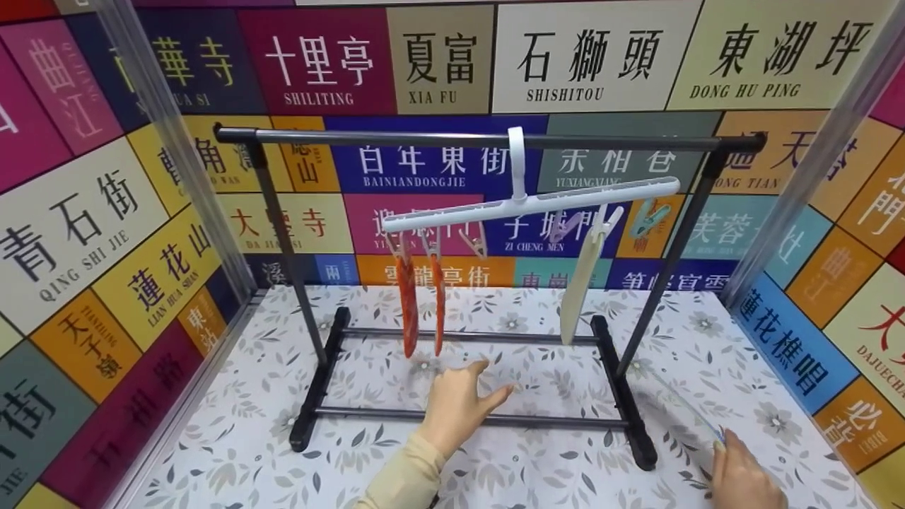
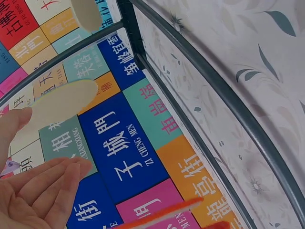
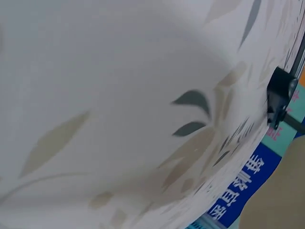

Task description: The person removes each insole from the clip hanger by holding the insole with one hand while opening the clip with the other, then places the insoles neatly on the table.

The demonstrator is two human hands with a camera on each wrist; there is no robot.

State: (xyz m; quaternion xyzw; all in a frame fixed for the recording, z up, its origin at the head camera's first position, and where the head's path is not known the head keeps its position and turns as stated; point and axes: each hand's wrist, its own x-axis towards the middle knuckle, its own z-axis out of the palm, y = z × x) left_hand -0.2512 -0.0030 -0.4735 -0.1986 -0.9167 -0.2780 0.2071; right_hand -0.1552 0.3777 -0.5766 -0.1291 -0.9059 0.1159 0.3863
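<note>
- The two hands are well apart from each other.
- The left hand [image 1: 459, 403] holds nothing. Its thumb and fingers are spread apart, low and in front of the hanging things. It looks nearest to the orange pieces.
- A pale yellow sleeve [image 1: 410, 475] covers that arm.
- The right hand [image 1: 748, 475] is down by the right side of the rack. It pinches a thin pale strip [image 1: 693, 411] between thumb and fingers. I see the strip from its edge, so I can't tell what it is.
- A white hanger [image 1: 452, 215] hooks over the top bar [image 1: 396, 138] of a black rack [image 1: 288, 247]. It is tilted, with its left end low and its right end high.
- Two flat orange pieces [image 1: 408, 304] hang side by side from clips near the low end.
- A cream piece [image 1: 578, 297] hangs from a clip nearer the high end.
- A purple clip [image 1: 565, 227] and a teal clip [image 1: 650, 218] hang on that side too, one on each side of the cream piece.
- The rack stands on a white surface [image 1: 233, 438] with grey leaves and flowers.
- Behind it all is a wall [image 1: 587, 56] of bright blocks with big letters.
</note>
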